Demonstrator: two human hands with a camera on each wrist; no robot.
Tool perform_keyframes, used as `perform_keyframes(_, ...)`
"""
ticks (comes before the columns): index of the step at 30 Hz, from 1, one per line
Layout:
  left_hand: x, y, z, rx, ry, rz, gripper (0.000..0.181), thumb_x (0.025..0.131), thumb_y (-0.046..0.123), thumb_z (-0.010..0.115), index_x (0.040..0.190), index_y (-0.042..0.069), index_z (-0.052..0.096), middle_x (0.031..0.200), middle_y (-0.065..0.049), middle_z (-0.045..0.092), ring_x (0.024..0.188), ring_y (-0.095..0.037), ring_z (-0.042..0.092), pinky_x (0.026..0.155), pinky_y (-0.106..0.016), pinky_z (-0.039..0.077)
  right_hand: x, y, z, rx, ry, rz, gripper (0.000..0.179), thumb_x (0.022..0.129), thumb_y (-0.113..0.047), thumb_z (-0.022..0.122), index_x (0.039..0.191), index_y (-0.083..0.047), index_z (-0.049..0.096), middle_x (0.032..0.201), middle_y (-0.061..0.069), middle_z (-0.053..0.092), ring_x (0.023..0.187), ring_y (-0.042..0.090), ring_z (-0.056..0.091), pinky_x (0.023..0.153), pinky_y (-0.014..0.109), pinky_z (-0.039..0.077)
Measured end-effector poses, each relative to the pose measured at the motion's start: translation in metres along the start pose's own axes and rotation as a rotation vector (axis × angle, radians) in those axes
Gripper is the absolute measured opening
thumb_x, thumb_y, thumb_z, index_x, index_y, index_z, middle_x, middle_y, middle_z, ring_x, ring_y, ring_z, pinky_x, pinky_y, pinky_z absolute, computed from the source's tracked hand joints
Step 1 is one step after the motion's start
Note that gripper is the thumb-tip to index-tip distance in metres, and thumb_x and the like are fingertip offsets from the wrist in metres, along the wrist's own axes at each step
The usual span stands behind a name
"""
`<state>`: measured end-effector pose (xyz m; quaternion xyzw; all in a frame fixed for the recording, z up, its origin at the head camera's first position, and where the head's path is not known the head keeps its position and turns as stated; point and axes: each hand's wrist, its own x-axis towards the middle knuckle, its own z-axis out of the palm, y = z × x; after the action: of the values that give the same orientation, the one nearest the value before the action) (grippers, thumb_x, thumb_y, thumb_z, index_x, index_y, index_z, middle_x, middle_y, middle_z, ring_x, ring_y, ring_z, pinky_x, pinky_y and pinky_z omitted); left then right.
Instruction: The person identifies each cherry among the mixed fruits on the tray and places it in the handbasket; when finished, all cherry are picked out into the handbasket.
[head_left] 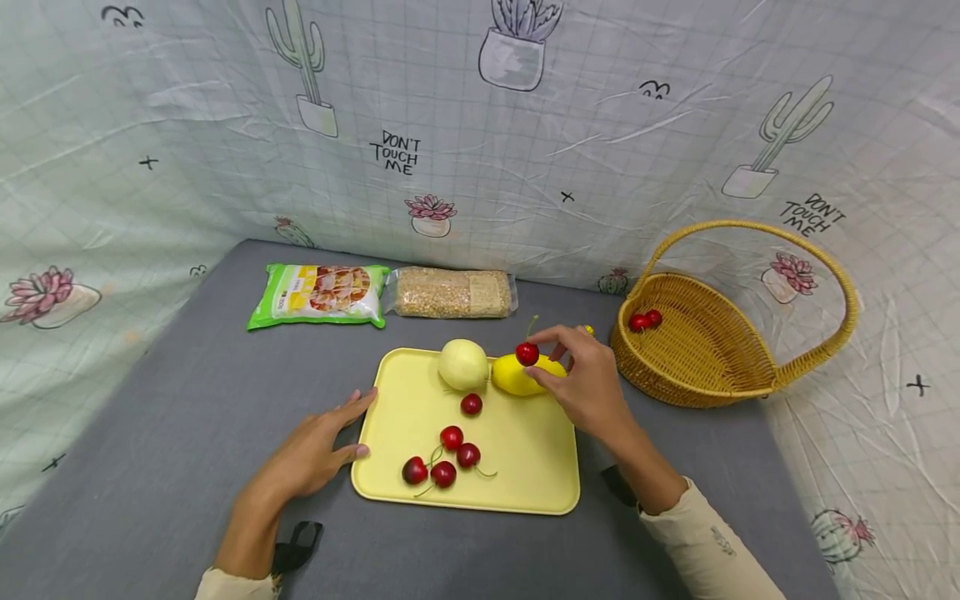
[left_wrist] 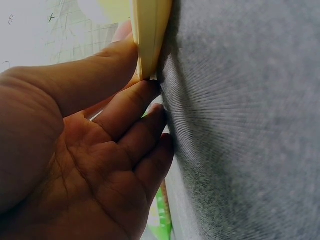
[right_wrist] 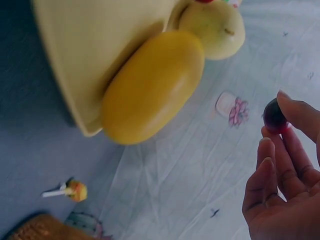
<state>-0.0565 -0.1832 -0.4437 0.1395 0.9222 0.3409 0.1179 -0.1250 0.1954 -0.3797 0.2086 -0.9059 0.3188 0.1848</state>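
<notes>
My right hand (head_left: 588,379) pinches a dark red cherry (head_left: 527,354) between thumb and fingertips, its stem pointing up. In the head view it hovers over a smooth oblong yellow fruit (head_left: 513,379) at the back right of the pale yellow tray (head_left: 525,467). The left hand (head_left: 311,450) touches the tray's left edge with spread thumb and fingers, the other fingertips reaching the grey cloth in the left wrist view. Beside the yellow fruit sits a pale round fruit (head_left: 462,365). One cherry (head_left: 471,404) lies in front of it, and several more cherries (head_left: 443,474) are grouped near the tray's front.
A wicker basket (head_left: 675,390) with a tall handle stands at the right, two cherries (head_left: 646,321) inside. Between basket and tray lies a lollipop (right_wrist: 76,191). Behind the tray are a green-edged food bag (head_left: 318,294) and a clear pack of grain (head_left: 452,293), before a patterned cloth backdrop.
</notes>
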Motion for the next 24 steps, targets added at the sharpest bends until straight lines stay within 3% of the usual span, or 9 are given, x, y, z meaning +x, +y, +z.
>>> perform_keyframes(6, 0.000, -0.001, 0.001, 0.000, 0.004, 0.002, 0.083, 0.095, 0.015, 0.080, 0.166, 0.010, 0.038, 0.166, -0.030, 0.038, 0.151, -0.053, 0.041, 0.114, -0.072, 0.041, -0.002, 0.014, -0.009, -0.030, 0.034, 0.035, 0.037, 0.079, -0.016, 0.096, 0.112, -0.018, 0.080, 0.085, 0.004, 0.067, 0.069, 0.014, 0.052, 0.059, 0.027, 0.046)
perform_keyframes(18, 0.000, -0.003, 0.001, 0.003, 0.000, 0.003, 0.084, 0.095, 0.017, 0.080, 0.167, 0.011, 0.037, 0.166, -0.030, 0.037, 0.150, -0.055, 0.041, 0.113, -0.073, 0.041, -0.005, 0.044, -0.029, -0.051, 0.081, 0.139, 0.037, 0.081, -0.015, 0.095, 0.114, -0.014, 0.078, 0.087, 0.009, 0.065, 0.068, 0.022, 0.052, 0.058, 0.025, 0.042)
perform_keyframes(24, 0.000, -0.003, 0.001, 0.005, 0.004, -0.004, 0.084, 0.095, 0.017, 0.080, 0.167, 0.011, 0.037, 0.167, -0.030, 0.037, 0.150, -0.054, 0.040, 0.115, -0.073, 0.040, -0.004, 0.063, -0.044, -0.031, 0.133, 0.195, 0.037, 0.084, -0.012, 0.092, 0.117, -0.009, 0.075, 0.095, 0.014, 0.067, 0.080, 0.029, 0.060, 0.060, 0.017, 0.043)
